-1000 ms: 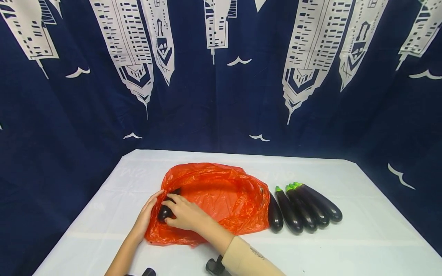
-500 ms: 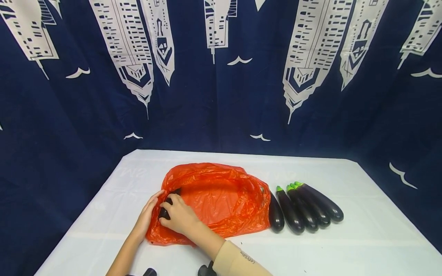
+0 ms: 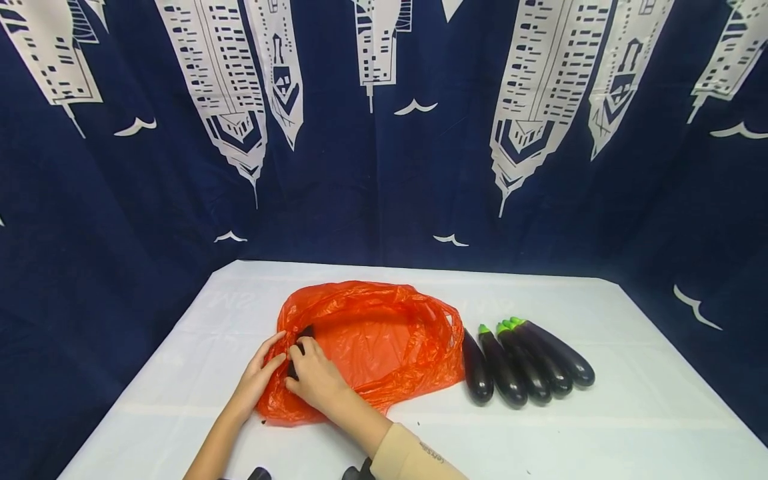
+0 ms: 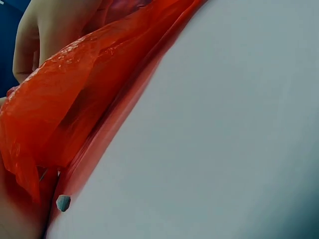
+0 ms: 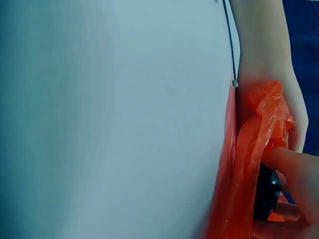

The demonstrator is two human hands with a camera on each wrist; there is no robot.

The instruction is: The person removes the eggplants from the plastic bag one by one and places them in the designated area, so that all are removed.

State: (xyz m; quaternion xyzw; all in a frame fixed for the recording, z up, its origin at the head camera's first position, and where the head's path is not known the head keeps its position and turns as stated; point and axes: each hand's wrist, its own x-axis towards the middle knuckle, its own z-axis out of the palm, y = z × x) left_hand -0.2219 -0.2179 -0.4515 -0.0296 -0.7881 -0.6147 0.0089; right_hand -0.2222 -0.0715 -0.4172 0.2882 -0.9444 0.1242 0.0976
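An orange-red plastic bag (image 3: pixel 372 347) lies spread on the white table with its mouth wide. Just inside its left end is a dark eggplant (image 5: pixel 268 191), mostly covered by my right hand (image 3: pixel 318 377). The right fingers and thumb curl round it, thumb towards me. My left hand (image 3: pixel 255 387) grips the left side of the bag, thumb and fingers apart with gathered film between them. In the left wrist view the bag film (image 4: pixel 84 99) hides most of the left fingers.
Several more eggplants (image 3: pixel 510 373) with green stems lie side by side right of the bag, the nearest touching its edge. A navy cloth (image 3: pixel 372 187) with white buildings hangs behind the white table (image 3: pixel 570 440).
My left thumb has come out over the bag's edge. The bag's right edge has drawn left, baring more of the nearest loose eggplant. My right hand has shifted slightly, still on its eggplant.
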